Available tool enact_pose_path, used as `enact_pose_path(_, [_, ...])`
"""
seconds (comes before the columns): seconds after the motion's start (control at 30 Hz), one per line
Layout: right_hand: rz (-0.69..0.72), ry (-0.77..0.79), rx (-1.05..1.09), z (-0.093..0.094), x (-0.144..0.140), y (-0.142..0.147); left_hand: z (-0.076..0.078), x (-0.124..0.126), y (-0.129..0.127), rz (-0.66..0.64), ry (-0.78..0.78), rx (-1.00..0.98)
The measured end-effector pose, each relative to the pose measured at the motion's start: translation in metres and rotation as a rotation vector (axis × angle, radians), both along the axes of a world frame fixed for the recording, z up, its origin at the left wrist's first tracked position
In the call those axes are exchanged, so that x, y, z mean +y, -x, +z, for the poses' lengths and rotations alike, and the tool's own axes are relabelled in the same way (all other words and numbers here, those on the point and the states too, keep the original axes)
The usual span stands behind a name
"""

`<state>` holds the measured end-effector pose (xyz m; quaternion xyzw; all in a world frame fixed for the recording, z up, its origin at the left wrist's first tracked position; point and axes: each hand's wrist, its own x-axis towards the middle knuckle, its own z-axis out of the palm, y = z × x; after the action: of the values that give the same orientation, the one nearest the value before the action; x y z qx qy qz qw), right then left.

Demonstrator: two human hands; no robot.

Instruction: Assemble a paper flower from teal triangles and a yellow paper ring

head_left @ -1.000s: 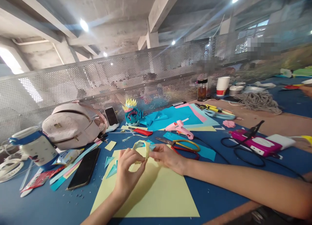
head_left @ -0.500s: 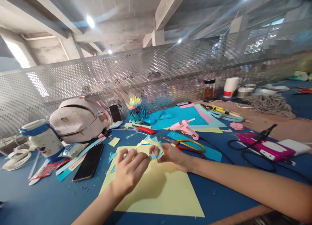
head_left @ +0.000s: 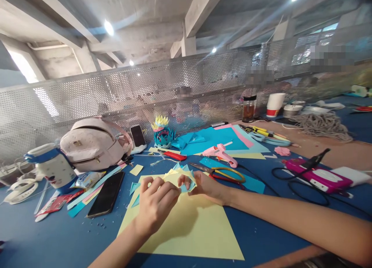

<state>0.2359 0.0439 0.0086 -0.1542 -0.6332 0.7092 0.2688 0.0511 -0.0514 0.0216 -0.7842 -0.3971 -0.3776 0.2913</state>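
Between my hands is a curved ring of folded paper (head_left: pixel 188 186), pale blue and yellow with pointed tips, held above a yellow paper sheet (head_left: pixel 192 237). My left hand (head_left: pixel 158 202) has its fingers closed on the ring's left side, and they hide part of it. My right hand (head_left: pixel 205 186) pinches the right side, with fingertips inside the curve. Light-blue folded triangles (head_left: pixel 135 188) lie at the sheet's left edge. Scissors (head_left: pixel 219 172) with yellow and red handles rest just beyond my right hand.
A pink glue gun (head_left: pixel 220 153) and a red utility knife (head_left: pixel 174 155) lie behind my hands. A finished-looking blue and yellow paper piece (head_left: pixel 163 134) stands further back. At left are a black phone (head_left: pixel 106 194), a flask (head_left: pixel 54 167) and a backpack (head_left: pixel 93 144). A magenta device (head_left: pixel 319 175) sits right.
Both hands keep their hold on the paper ring and have barely shifted. The whole view has moved very slightly.
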Motion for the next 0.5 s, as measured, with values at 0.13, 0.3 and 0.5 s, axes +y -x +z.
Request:
enact_pose_path(0.13, [-0.006,0.002,-0.004,0.0004,-0.0008,-0.0008,-0.0017,-0.001,0.0015,-0.003,0.018,0.009])
enact_pose_path(0.3, [0.023,0.028,0.018,-0.0013,0.0002,-0.0003,-0.0056,-0.0011,0.0045,-0.006,0.027,0.019])
enact_pose_path(0.5, [0.002,0.047,0.011,-0.0006,-0.0001,-0.0001,-0.0037,0.0008,0.0029,-0.007,0.029,-0.015])
